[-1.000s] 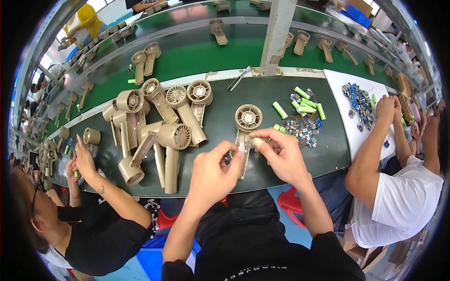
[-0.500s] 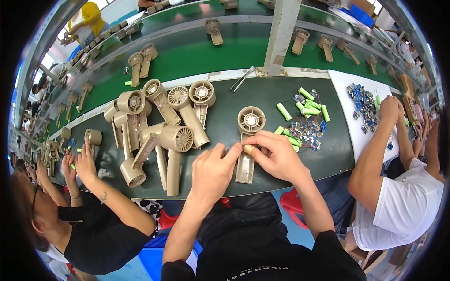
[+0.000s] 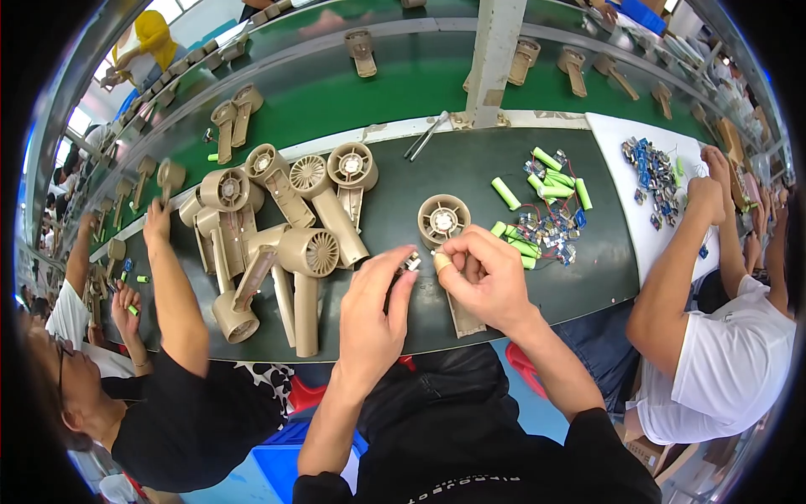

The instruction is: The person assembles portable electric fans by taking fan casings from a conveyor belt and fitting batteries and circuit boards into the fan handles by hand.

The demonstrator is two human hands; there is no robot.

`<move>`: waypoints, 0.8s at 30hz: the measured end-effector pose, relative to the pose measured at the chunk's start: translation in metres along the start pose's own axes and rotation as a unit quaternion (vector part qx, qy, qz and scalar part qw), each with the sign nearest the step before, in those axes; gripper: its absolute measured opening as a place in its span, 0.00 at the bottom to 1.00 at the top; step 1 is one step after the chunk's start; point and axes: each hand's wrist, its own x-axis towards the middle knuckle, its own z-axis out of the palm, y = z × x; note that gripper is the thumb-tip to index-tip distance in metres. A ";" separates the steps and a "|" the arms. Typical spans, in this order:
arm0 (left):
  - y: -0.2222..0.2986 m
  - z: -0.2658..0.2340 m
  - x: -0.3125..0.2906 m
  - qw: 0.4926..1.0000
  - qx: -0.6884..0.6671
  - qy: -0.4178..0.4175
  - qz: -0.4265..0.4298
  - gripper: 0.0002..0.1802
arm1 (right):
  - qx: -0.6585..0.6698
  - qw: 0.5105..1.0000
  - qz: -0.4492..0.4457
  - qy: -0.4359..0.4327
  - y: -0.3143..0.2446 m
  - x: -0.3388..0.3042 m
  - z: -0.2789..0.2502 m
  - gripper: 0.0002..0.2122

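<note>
Your left hand [image 3: 375, 307] is curled nearly closed, pinching a small metal-and-dark part [image 3: 412, 263] between thumb and fingertips. Your right hand [image 3: 485, 277] meets it just beside, fingers bent, thumb and capped forefinger closing on the same small part. Both hover over the tan fan housing [image 3: 445, 223] lying on the dark bench [image 3: 470, 168], its round grille head clear above your knuckles and its handle running under your right hand. By the look of it, this unit is mid-assembly: the shell is laid out, the small part not yet seated. To your left a heap of like tan housings [image 3: 285, 227] lies piled; whether finished, you cannot tell. To your right lie loose green cylindrical cells [image 3: 550, 181] and small blue wired boards [image 3: 550, 228], unboxed; no labels are legible.
</note>
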 end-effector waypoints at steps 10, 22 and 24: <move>-0.004 0.016 -0.005 0.990 -0.127 0.007 -0.062 0.17 | 0.257 0.946 0.195 -0.025 0.001 -0.013 0.005 0.03; -0.009 0.008 -0.002 0.995 -0.065 -0.044 0.056 0.21 | 0.361 0.896 0.258 -0.023 -0.006 -0.009 -0.003 0.06; -0.013 0.006 -0.002 0.993 -0.012 -0.038 0.111 0.22 | 0.337 0.900 0.265 -0.076 -0.005 -0.005 -0.008 0.06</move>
